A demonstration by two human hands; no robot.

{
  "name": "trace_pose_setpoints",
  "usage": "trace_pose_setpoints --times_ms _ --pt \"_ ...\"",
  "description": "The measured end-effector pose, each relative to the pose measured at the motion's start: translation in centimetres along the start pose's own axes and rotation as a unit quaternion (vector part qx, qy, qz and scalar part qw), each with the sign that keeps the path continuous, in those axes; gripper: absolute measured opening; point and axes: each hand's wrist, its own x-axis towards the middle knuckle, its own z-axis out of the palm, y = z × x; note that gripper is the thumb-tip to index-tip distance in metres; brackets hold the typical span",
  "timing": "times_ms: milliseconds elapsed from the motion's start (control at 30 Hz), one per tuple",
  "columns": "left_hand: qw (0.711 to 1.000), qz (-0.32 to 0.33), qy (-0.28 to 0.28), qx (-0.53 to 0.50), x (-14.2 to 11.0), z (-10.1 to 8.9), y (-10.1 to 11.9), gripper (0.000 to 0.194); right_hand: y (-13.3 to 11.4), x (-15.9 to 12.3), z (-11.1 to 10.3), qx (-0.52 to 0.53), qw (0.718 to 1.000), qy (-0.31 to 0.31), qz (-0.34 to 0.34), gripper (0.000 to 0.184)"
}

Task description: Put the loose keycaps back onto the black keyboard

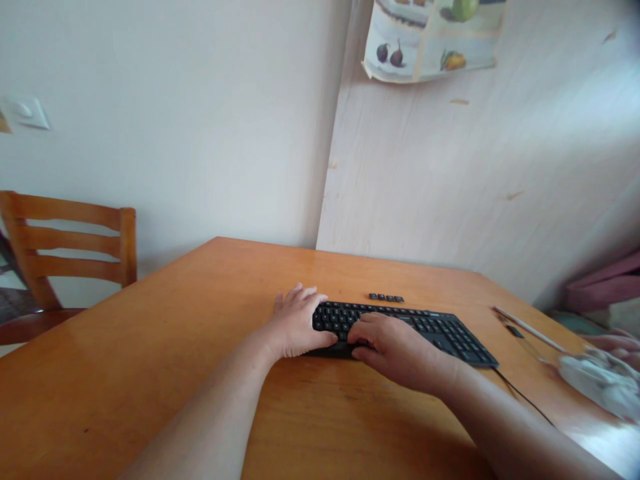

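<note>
A black keyboard (440,333) lies flat on the wooden table. My left hand (299,325) grips its left end, with the thumb on the near side and the spread fingers reaching round to the far side. Over the lower keys, left of the keyboard's middle, my right hand (387,343) is closed, thumb and curled fingers drawn together. Whatever sits between those fingertips is hidden or too small to name. Beyond the keyboard's far edge, several loose black keycaps (386,297) stand in a short row.
The wooden table (165,333) meets the wall at the back. A cable (523,393) runs right from the keyboard. At right lie a thin stick (530,329), a small dark piece (515,331) and a blurred pale bundle (597,380), near what looks like another person's hand (617,345). A chair (75,247) stands left.
</note>
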Motion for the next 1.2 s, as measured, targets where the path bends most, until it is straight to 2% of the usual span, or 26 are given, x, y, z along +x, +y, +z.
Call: trace_pose_setpoints --times_ms 967,1200 --pt "0.998 -0.016 -0.042 0.047 -0.29 -0.53 0.54 0.086 0.04 -0.08 -0.03 0.017 1.000 -0.005 0.006 0.012" --pt "0.998 -0.012 -0.033 0.051 -0.05 -0.27 0.12 0.088 -0.07 -0.15 0.33 0.017 1.000 0.012 -0.002 0.012"
